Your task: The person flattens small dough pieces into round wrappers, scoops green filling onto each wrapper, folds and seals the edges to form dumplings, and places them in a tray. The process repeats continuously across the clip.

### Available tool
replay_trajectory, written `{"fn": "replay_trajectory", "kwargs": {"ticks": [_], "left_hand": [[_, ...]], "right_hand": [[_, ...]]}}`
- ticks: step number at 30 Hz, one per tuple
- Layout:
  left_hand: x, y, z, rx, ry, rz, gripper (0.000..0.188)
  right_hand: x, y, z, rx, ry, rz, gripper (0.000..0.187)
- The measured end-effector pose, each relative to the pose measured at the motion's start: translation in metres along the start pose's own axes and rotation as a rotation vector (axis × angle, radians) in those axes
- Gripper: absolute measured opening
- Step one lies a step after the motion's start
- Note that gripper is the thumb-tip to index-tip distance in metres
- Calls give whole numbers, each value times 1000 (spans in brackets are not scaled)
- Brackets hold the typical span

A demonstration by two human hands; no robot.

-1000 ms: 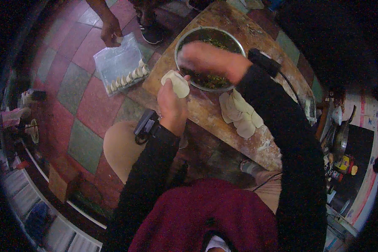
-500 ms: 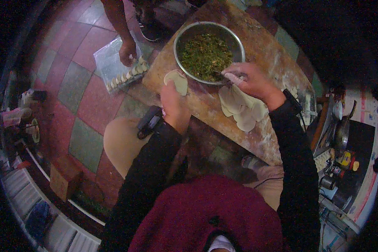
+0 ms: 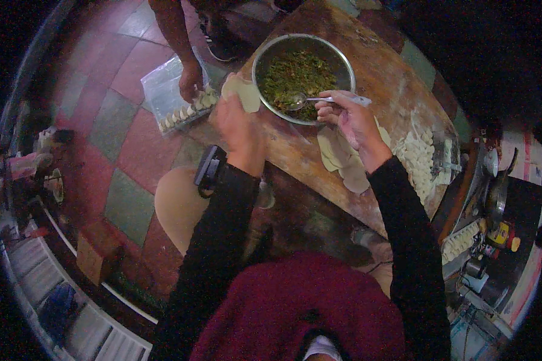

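Seen from the wearer's head, a wide fisheye view looks down past a maroon top (image 3: 301,295) onto the left hand (image 3: 239,129), right hand (image 3: 350,118) and table (image 3: 376,69) nearby.

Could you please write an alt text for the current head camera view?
A person's right hand holds a spoon at chopped green mixture in a metal bowl; the left hand holds a flat dough round. More rounds lie near the bowl on a wooden table. At upper left, another person's hand is at a row of dumplings.
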State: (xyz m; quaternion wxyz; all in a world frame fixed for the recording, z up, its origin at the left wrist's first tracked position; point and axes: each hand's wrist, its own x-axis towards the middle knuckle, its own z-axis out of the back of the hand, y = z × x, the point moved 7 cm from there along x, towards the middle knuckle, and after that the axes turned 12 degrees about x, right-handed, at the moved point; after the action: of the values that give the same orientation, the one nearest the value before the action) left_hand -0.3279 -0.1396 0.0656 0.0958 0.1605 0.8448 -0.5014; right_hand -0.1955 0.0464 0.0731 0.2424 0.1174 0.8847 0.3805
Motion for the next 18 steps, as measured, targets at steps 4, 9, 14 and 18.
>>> {"fn": "replay_trajectory", "kwargs": {"ticks": [4,9,14,18], "left_hand": [[8,8,-21,155,223,-73,37],[-4,47,-34,-139,273,286,35],[-8,49,-41,-233,264,355,37],[-10,48,-44,-365,226,461,40]], "right_hand": [[-16,23,-11,34,-33,134,29],[-47,40,-50,-489,64,492,25],[-79,-2,-99,-1502,521,968,32],[-80,12,-88,-1291,382,914,27]]}}
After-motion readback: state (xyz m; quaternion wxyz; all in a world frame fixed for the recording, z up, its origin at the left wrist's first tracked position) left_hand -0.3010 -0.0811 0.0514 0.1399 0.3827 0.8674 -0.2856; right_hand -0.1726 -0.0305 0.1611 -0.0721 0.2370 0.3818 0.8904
